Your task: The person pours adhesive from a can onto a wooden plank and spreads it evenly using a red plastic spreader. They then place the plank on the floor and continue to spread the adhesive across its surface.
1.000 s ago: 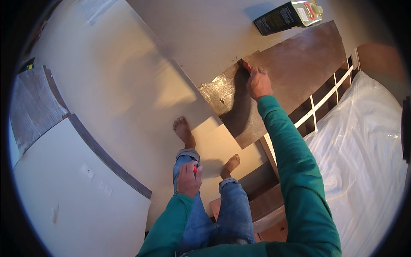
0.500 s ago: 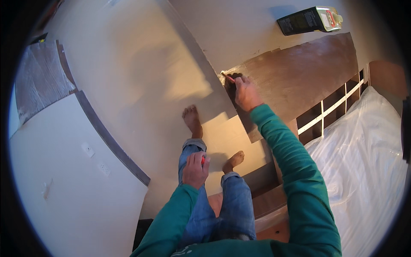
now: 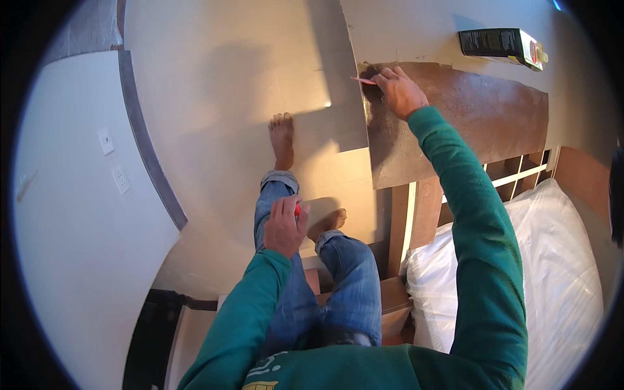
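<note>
Right hand [image 3: 400,91] gripping one thin stick [image 3: 363,80] (pinkish), one brown board [image 3: 468,123]

Matt brown wood panel [image 3: 468,123], glossy-wet patch

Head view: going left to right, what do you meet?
Wall sockets → grey skirting strip → left hand on the knee → right hand on the brown board → dark carton.

Flat rectangular box [image 3: 500,44], dark with yellow-red end, lying on floor beyond brown panel [image 3: 481,117].
</note>
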A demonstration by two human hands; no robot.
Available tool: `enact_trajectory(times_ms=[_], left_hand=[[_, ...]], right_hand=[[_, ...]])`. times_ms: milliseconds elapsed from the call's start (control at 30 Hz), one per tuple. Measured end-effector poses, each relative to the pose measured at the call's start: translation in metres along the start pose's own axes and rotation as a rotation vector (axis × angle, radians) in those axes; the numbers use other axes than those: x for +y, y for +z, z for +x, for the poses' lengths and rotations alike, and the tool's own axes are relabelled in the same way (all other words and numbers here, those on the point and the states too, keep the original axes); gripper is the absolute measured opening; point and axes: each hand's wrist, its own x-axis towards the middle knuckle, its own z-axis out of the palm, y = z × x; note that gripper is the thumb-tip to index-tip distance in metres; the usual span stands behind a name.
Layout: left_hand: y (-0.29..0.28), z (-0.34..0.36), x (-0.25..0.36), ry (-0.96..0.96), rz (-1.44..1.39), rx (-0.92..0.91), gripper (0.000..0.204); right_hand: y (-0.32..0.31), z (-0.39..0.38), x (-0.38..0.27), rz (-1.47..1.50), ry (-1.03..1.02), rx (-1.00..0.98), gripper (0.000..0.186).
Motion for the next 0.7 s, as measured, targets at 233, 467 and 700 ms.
enact_trajectory(times_ms=[233, 467, 700], left_hand=[[0.02, -0.036, -0.002, -0.049, -0.026, 0.106, 0.024], [0.039, -0.062, -0.005, -0.036, -0.034, 0.16, 0.024], [0.053, -0.085, -0.005, -0.046, -0.01, 0.179, 0.023]], right_hand=[[0.023, -0.093, -0.041, -0.027, -0.031, 0.019, 0.03], [0.058, -0.174, -0.067, 0.019, -0.014, -0.03, 0.035], [0.073, -0.237, -0.073, 0.138, 0.018, -0.001, 0.035]])
